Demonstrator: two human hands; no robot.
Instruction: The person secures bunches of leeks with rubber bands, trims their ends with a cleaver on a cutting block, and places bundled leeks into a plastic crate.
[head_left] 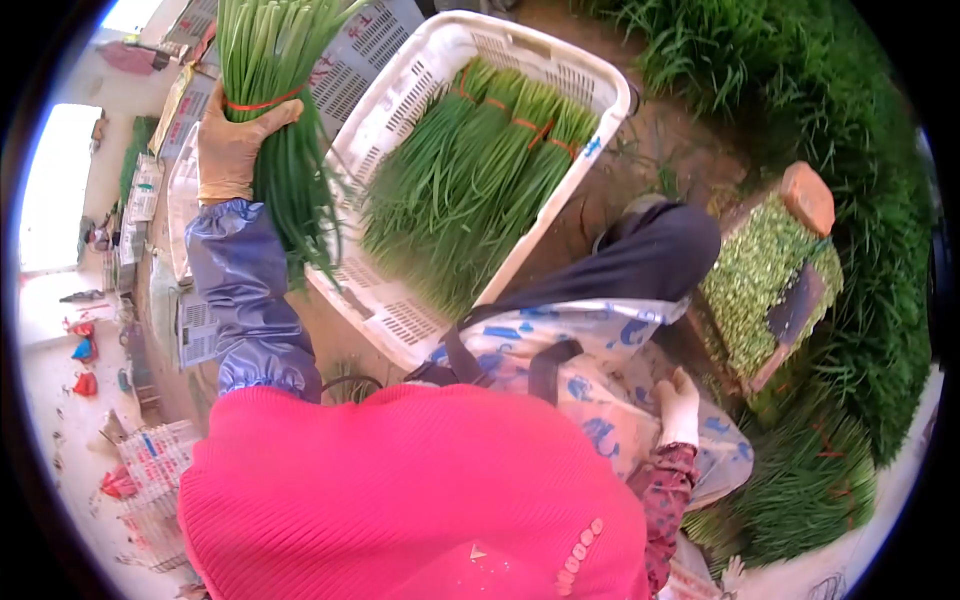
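Note:
My left hand (235, 145), in a tan glove, is wrapped round a bundle of long green stalks (275, 60) tied with a red band. The bundle hangs upright beside the left wall of a white plastic crate (612, 85). Several banded green bundles (500, 150) lie inside that crate. My right hand (678, 400), in a pale glove, rests low over the patterned apron (600, 400) on my lap. Its fingers look curled; whether they hold anything is too small to make out.
Right of my knee, a board covered in chopped green bits (745, 290) carries a reddish block (808, 198) and a dark flat piece (797, 303). Loose greens (850, 120) are heaped along the right. More banded bundles (810, 480) lie at lower right. Grey crates (365, 50) stand behind my left hand.

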